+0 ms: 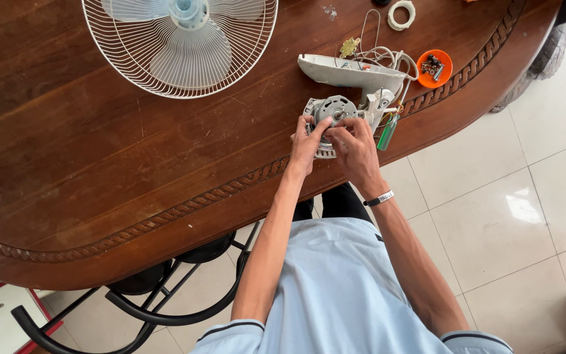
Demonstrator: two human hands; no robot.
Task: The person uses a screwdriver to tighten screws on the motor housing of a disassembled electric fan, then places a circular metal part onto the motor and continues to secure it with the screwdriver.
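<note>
Grey fan motor [334, 110] near the table's [99, 164] near edge, pinched from both sides: left hand [307, 143] and right hand [356, 145] closed on it. Just right, green screwdriver [388, 132]; beyond, white housing [348, 71] with wires, orange dish [435, 68] of small parts. Far left, fan guard [179, 44] with blades.

The surface [99, 164] was dark polished wood, glossy; the motor [334, 109] showed dull grey metal, its housing [348, 71] smooth white plastic, the floor [492, 210] shiny tile.
</note>
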